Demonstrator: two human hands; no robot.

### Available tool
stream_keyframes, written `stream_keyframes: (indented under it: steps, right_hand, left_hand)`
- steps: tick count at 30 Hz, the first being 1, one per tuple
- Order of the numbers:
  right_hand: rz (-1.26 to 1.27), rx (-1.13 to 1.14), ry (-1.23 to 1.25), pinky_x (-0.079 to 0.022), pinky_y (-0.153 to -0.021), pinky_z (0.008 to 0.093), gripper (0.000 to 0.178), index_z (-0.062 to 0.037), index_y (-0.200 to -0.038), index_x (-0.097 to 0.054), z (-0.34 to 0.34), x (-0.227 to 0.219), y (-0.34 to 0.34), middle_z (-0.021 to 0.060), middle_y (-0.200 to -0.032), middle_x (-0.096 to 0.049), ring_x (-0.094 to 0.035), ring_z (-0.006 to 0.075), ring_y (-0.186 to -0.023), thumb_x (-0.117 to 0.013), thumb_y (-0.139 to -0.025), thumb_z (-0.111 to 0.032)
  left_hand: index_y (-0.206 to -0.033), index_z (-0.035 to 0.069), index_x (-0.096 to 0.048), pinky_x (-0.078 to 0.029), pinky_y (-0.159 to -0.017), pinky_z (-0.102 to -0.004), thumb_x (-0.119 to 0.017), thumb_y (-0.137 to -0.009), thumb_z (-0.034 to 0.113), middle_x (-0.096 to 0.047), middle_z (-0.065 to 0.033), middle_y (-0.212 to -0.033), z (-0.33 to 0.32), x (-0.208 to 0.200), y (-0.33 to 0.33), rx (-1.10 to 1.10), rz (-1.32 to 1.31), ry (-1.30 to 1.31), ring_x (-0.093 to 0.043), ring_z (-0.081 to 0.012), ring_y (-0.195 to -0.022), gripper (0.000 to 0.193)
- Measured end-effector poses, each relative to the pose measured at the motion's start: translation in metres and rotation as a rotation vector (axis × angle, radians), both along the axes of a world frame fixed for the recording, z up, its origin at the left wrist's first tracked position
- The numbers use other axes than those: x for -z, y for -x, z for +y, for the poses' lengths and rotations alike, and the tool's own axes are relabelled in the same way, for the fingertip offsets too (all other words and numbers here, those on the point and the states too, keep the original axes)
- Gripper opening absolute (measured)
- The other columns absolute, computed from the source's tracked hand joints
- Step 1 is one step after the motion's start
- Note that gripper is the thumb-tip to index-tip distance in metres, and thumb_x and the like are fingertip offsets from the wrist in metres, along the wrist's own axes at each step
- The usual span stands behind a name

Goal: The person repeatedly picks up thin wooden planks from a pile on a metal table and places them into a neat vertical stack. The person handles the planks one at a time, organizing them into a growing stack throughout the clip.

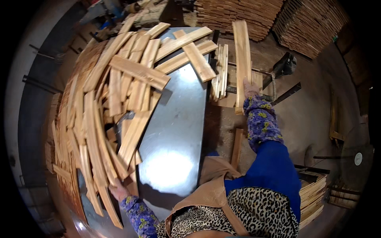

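Note:
My right hand (250,88) is closed on the edge of a long pale wooden board (241,55), held lengthwise beyond the table's right side. At the near end of a jumbled heap, my left hand (118,191) has its fingers against the end of a narrow wooden board (106,152) and looks closed on it; the fingertips are partly hidden. The heaped boards (137,93) lie across one another on a shiny metal table (174,131). One loose board (141,72) rests slantwise on top.
Upright boards (220,73) stand in a stack by the table's far right corner. Tall lumber stacks (238,16) rise behind. A metal frame (274,85) stands right of the held board. Another board stack (311,200) and a round fan (358,158) are at the lower right.

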State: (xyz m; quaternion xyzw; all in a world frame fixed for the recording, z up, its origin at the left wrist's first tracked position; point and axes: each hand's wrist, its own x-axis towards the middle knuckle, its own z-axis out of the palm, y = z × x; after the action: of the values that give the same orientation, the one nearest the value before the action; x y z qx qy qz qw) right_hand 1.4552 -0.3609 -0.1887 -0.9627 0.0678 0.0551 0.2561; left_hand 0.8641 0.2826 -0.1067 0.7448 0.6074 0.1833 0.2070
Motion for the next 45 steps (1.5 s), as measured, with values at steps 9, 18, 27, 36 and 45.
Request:
stream_keyframes:
  steps: [9,18,27,36,45]
  right_hand:
    - [0.231,-0.118,0.314,-0.058,-0.107,0.0540,0.037,-0.0106,-0.139,-0.070,0.016,0.148,-0.098,0.0220,-0.128,-0.075,-0.073,0.0417,-0.123,-0.059,-0.108,-0.026]
    - [0.199,-0.119,0.034,-0.061,-0.093,0.0552,0.049,-0.0021,-0.122,-0.079,0.073,0.180,-0.143,0.0269,-0.120,-0.079,-0.078,0.0430,-0.108,-0.054,-0.108,-0.042]
    - [0.472,0.478,-0.742,-0.054,-0.054,0.0427,0.048,-0.0089,-0.114,-0.074,0.048,0.194,-0.063,0.0143,-0.086,-0.072,-0.068,0.0281,-0.065,-0.045,-0.112,-0.047]
    - [-0.125,-0.303,0.157,-0.054,-0.061,0.0431,0.040,-0.0105,-0.105,-0.075,0.077,0.116,-0.073,0.0104,-0.086,-0.072,-0.069,0.0260,-0.072,-0.051,-0.111,-0.042]
    - [0.317,-1.153,0.247,-0.055,-0.070,0.0410,0.036,-0.0111,-0.101,-0.076,0.160,0.040,0.133,0.0085,-0.091,-0.074,-0.070,0.0245,-0.082,-0.054,-0.110,-0.039]
  left_hand:
    - [-0.159,-0.011,-0.046,-0.046,-0.118,-0.0453,-0.064,-0.107,0.060,-0.063,-0.0336,-0.149,-0.026,-0.039,-0.028,-0.002,0.292,0.126,-0.061,-0.0462,-0.139,0.090]
    - [-0.158,-0.004,-0.047,-0.049,-0.111,-0.0487,-0.070,-0.101,0.053,-0.068,-0.0317,-0.142,-0.052,-0.062,-0.079,0.070,0.340,0.226,-0.066,-0.0481,-0.131,0.084]
    - [-0.158,-0.001,-0.047,-0.057,-0.102,-0.0434,-0.086,-0.087,0.036,-0.072,-0.0272,-0.134,-0.071,-0.057,-0.128,0.035,0.036,0.257,-0.072,-0.0363,-0.121,0.089]
    - [-0.140,-0.007,-0.065,-0.063,-0.089,-0.0386,-0.081,-0.096,0.033,-0.079,-0.0158,-0.118,-0.065,-0.060,-0.109,0.136,-0.481,0.703,-0.077,-0.0230,-0.099,0.062]
    - [-0.108,0.002,-0.078,-0.058,-0.087,-0.0530,-0.070,-0.094,0.059,-0.077,-0.0235,-0.101,-0.230,-0.095,0.114,0.045,-0.025,0.319,-0.074,-0.0436,-0.096,0.059]
